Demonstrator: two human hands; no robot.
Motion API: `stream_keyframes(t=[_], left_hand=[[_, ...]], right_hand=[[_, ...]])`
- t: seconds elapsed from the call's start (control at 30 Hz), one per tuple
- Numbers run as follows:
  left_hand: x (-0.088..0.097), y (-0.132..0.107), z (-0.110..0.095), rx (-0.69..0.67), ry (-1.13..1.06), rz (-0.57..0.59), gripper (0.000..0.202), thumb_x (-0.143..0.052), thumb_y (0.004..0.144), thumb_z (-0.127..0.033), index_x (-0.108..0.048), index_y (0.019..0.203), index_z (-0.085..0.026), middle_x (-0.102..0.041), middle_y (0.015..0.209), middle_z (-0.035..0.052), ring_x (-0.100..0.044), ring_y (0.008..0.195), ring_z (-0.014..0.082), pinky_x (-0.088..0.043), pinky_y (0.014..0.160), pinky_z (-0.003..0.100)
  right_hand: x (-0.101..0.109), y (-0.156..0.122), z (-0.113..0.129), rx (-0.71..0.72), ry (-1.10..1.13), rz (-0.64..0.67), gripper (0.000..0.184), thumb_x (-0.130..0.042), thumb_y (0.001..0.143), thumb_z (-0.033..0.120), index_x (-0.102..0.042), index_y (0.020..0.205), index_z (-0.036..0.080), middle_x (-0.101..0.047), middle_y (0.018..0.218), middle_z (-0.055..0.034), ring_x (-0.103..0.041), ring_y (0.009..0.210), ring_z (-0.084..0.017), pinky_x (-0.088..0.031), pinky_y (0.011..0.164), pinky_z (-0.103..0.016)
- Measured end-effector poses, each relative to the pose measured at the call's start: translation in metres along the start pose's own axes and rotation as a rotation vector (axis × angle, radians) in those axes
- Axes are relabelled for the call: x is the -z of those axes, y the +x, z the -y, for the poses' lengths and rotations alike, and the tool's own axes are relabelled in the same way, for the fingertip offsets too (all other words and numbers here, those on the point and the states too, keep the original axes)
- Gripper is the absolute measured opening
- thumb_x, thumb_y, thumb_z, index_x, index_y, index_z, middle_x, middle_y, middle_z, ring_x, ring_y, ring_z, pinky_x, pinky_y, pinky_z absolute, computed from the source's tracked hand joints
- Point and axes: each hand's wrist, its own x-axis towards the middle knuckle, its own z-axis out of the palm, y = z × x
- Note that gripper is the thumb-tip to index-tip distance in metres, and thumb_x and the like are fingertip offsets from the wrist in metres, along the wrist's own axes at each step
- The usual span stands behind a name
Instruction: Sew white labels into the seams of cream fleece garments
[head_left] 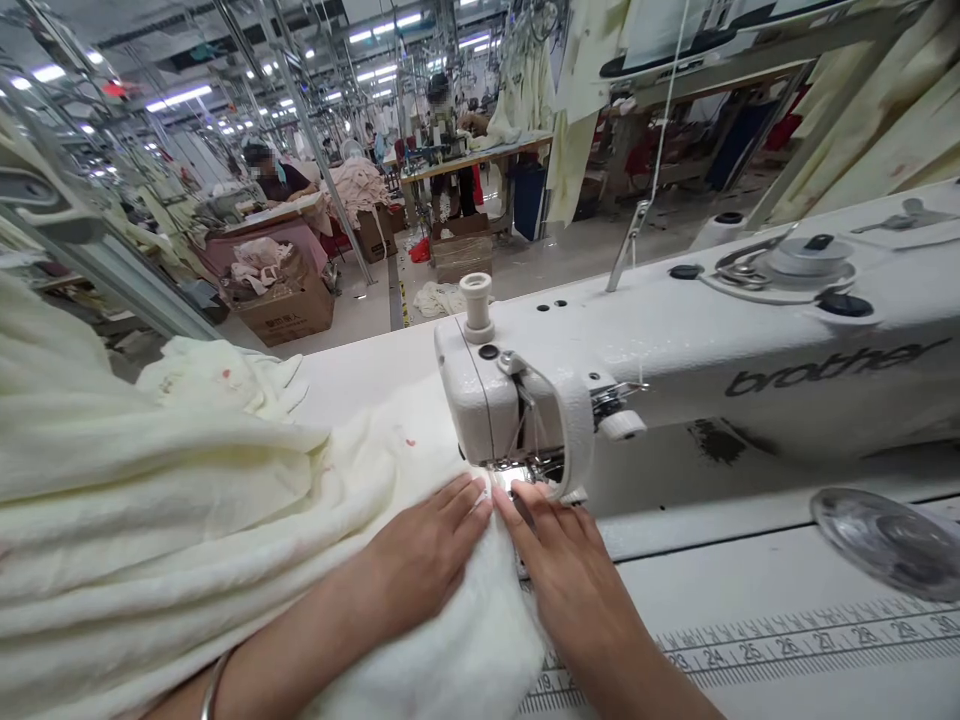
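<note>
Cream fabric [187,520] is lying bunched in deep folds on the worktop [750,690], spreading left of the Brother sewing machine [712,350] and reaching under its needle head. Both hands are pressing flat on the cloth just in front of that head. The left hand [424,550] is lying palm-down with its fingers straight and together. The right hand [562,560] is resting likewise at the fabric's edge, and their fingertips are nearly meeting. A silver bangle [214,685] is circling the left wrist. A printed ruler scale [787,640] is running along the worktop in front of the machine's arm.
</note>
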Motion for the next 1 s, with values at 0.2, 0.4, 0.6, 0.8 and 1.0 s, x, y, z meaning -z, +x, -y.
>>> stream_keyframes(t=[0.2,0.4,0.6,0.8,1.0], left_hand=[[-0.003,0.000,0.001,0.005,-0.015,-0.048,0.048,-0.042,0.085,-0.008,-0.037,0.132,-0.002,-0.048,0.133,0.0251,-0.043,0.129,0.0324,-0.043,0.106,0.047],[0.002,0.004,0.003,0.030,-0.070,-0.046,0.040,-0.039,0.088,-0.010,-0.040,0.128,-0.007,-0.051,0.129,0.0213,-0.042,0.130,0.0297,-0.043,0.106,0.047],[0.004,0.011,0.013,0.064,-0.056,-0.033,0.031,-0.037,0.091,-0.014,-0.042,0.121,-0.010,-0.056,0.119,0.0178,-0.052,0.119,0.0277,-0.049,0.099,0.045],[0.000,0.011,0.014,0.094,-0.033,-0.058,0.032,-0.037,0.092,-0.016,-0.040,0.123,-0.009,-0.056,0.119,0.0167,-0.054,0.116,0.0275,-0.050,0.098,0.044],[0.006,0.009,0.006,0.101,0.003,-0.072,0.038,-0.039,0.092,-0.017,-0.037,0.129,-0.007,-0.052,0.128,0.0179,-0.047,0.125,0.0275,-0.045,0.105,0.043]], right_hand=[[-0.001,-0.007,-0.003,0.020,-0.018,-0.007,0.052,-0.031,0.079,-0.005,-0.063,0.116,0.014,-0.062,0.108,-0.0107,-0.054,0.102,-0.025,-0.050,0.083,-0.039],[-0.002,-0.008,-0.006,0.037,-0.005,0.007,0.048,-0.031,0.082,-0.004,-0.061,0.117,0.011,-0.060,0.108,-0.0134,-0.055,0.102,-0.026,-0.054,0.082,-0.041],[0.000,-0.004,-0.003,-0.011,-0.010,-0.014,0.049,-0.030,0.081,-0.006,-0.059,0.117,0.012,-0.059,0.112,-0.0125,-0.054,0.106,-0.028,-0.055,0.081,-0.042],[-0.003,-0.024,-0.006,-0.057,0.033,0.095,0.063,-0.025,0.078,-0.010,-0.048,0.130,0.017,-0.050,0.130,-0.0109,-0.047,0.121,-0.025,-0.054,0.090,-0.038],[0.012,-0.058,-0.037,-0.097,0.038,0.093,0.076,-0.022,0.071,-0.008,-0.033,0.141,0.021,-0.039,0.141,-0.0089,-0.035,0.132,-0.024,-0.046,0.100,-0.043]])
